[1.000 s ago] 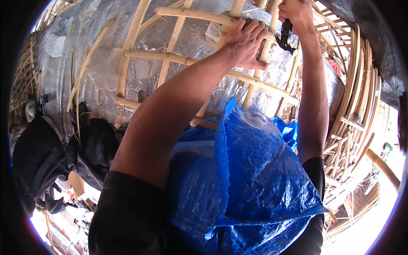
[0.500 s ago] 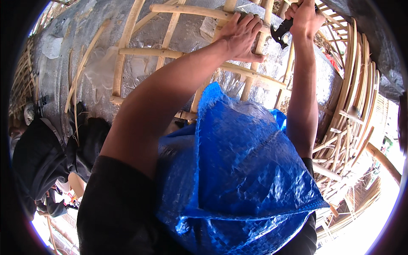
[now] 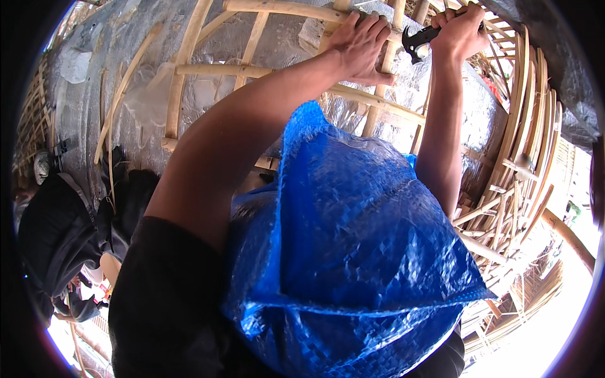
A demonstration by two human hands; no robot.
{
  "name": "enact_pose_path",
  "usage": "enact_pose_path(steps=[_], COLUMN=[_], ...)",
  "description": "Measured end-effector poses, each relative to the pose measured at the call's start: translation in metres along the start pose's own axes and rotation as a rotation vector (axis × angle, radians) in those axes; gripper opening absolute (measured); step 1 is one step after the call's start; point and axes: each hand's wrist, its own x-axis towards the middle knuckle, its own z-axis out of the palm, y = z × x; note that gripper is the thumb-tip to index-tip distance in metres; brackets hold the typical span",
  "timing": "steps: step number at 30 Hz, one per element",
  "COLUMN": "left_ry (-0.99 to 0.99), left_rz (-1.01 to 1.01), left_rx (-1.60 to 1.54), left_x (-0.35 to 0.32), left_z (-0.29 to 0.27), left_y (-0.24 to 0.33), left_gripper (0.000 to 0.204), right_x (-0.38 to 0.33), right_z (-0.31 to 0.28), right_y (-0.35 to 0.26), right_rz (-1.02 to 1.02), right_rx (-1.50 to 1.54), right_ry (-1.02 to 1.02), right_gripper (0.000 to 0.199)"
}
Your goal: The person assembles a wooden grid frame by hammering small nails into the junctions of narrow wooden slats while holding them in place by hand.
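Note:
My left hand (image 3: pixel 360 49) grips a lattice of bamboo strips (image 3: pixel 283 7) near the top of the view. Its fingers curl over one strip, and the thumb reaches out to the right. To the right of it, my right hand (image 3: pixel 461 33) is closed around a black hammer multi-tool (image 3: pixel 418 43). The notched head of the tool points left, a little apart from my left hand. Whatever the left fingertips press on is hidden. A blue woven plastic sack (image 3: pixel 372 227) bulges up between my forearms, covering part of the lattice.
Silvery foil sheeting (image 3: pixel 145 50) lies behind the lattice. Curved bundles of split bamboo (image 3: pixel 535 94) stand at the right, with loose sticks (image 3: pixel 491 214) below. Dark clothing (image 3: pixel 53 227) shows at the left edge. A bamboo pole (image 3: pixel 570 242) slants at the far right.
My right hand has turned the hammer multi-tool so its head sits higher and more level. The left hand keeps its place on the lattice. The blue sack has shifted slightly up and left.

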Motion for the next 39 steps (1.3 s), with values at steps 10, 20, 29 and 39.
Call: enact_pose_path(steps=[10, 20, 29, 39], left_ry=[0.045, -0.014, -0.021, 0.020], left_rz=[0.011, -0.026, 0.011, 0.008], left_rx=[0.014, 0.097, 0.050, 0.005], left_x=[0.001, 0.000, -0.002, 0.010], left_z=[-0.002, 0.002, 0.001, 0.008], left_y=[0.003, -0.001, 0.002, 0.007], left_gripper=[0.105, 0.114, 0.117, 0.118], right_x=[0.011, 0.034, 0.042, 0.079], right_z=[0.008, 0.014, 0.040, 0.031], right_y=[0.010, 0.011, 0.022, 0.063], right_rz=[0.003, 0.047, 0.062, 0.021], right_rx=[-0.041, -0.206, -0.502, -0.828], right_ry=[0.173, -0.008, -0.090, -0.068], right_gripper=[0.039, 0.040, 0.044, 0.043])
